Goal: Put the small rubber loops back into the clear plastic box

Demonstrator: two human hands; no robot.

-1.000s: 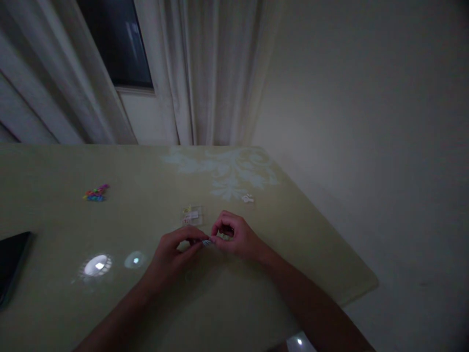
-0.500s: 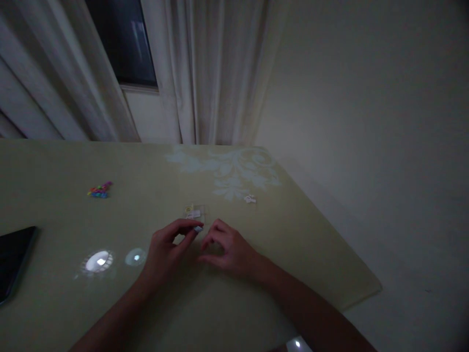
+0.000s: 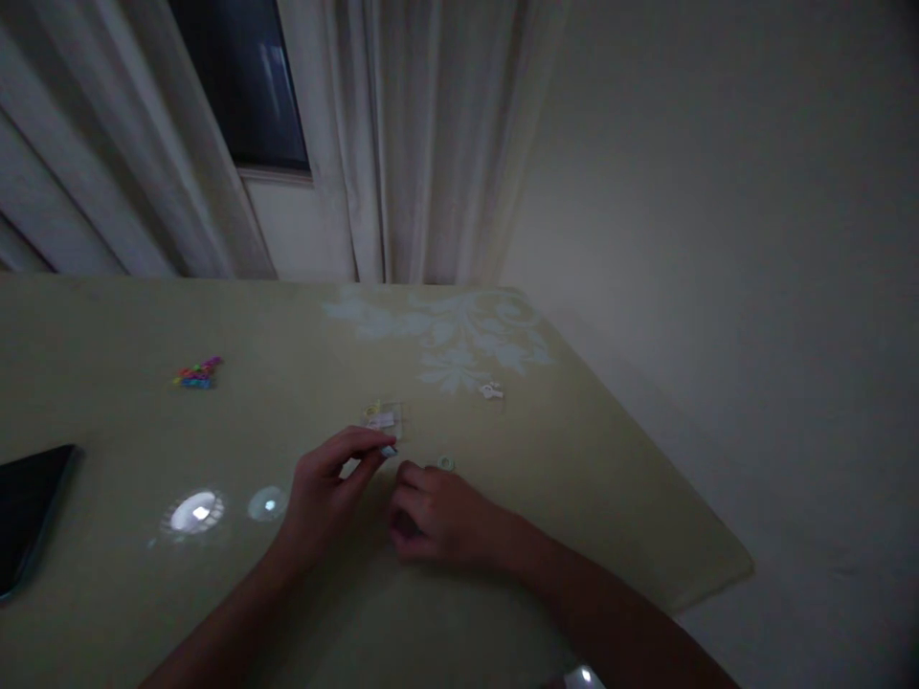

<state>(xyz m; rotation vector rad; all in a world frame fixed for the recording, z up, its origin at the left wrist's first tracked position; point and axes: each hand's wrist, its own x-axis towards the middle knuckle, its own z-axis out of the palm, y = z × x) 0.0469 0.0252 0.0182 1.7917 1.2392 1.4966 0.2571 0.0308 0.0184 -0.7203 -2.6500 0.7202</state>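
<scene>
My left hand (image 3: 331, 483) pinches a small whitish piece (image 3: 389, 452) between thumb and forefinger. Just right of it, my right hand (image 3: 441, 517) is low over the table with its fingers curled and the fingertips close together; whether they hold anything is too small and dark to tell. A small pale ring (image 3: 446, 463) shows on the table beyond the right knuckles. Past the left fingertips lies a clear tray (image 3: 400, 421) with white and yellow bits in it.
On the greenish table (image 3: 287, 325) are small white pieces (image 3: 492, 390) farther back, a cluster of colourful pieces (image 3: 196, 374) at the left, and a dark tablet-like device (image 3: 33, 507) at the left edge. Curtains and a wall stand behind.
My right hand has moved slightly down and toward me, its fingers more closed, and the pale ring beyond it now shows. My left hand has barely moved.
</scene>
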